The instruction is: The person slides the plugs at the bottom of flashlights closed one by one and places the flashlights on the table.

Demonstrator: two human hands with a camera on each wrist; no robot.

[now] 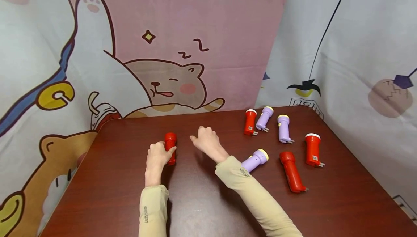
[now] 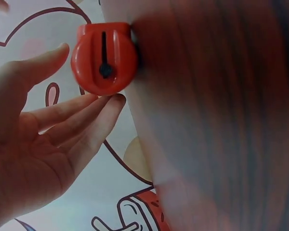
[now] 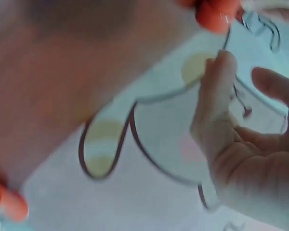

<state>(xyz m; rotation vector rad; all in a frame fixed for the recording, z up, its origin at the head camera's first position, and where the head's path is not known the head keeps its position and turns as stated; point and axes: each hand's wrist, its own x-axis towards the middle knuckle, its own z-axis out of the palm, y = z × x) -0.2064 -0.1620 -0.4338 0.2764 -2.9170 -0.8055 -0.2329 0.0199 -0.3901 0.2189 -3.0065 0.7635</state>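
A: Left hand (image 1: 158, 156) sits beside the red flashlight (image 1: 170, 148) lying on the dark wooden table (image 1: 202, 200), left of centre. Thumb touches its side. In the left wrist view the fingers (image 2: 82, 118) are nearly straight and spread, fingertips just under the flashlight's butt end (image 2: 104, 58). Not curled round it

B: So contact, no real grip?

A: Correct. Right hand (image 1: 207, 141) hovers just right of that flashlight, apart from it, holding nothing. Fingers loosely bent in the head view; the right wrist view is blurred, shows a relaxed palm (image 3: 250, 159) and little else

B: Risks from here?

A: First, rolling. The body looks round and rests on its side on a smooth top. A push from straight fingers could send it away from the left hand, toward the far edge by the cartoon backdrop (image 1: 156, 81)

B: And if the left hand lifts it as is?

A: Likely slip. Fingertips under one end and a thumb on the side make a weak hold; the heavy end could tip down and drop back on the table

B: Anything on the right side?

A: The right forearm's sleeve (image 1: 247, 190) lies very near a purple flashlight (image 1: 255, 160). A sideways sweep could knock it into the red flashlight beside it (image 1: 292, 172). The other four, two red (image 1: 250, 122) (image 1: 312, 149) and two purple (image 1: 264, 118) (image 1: 283, 128), lie farther right, well apart from both hands, low risk
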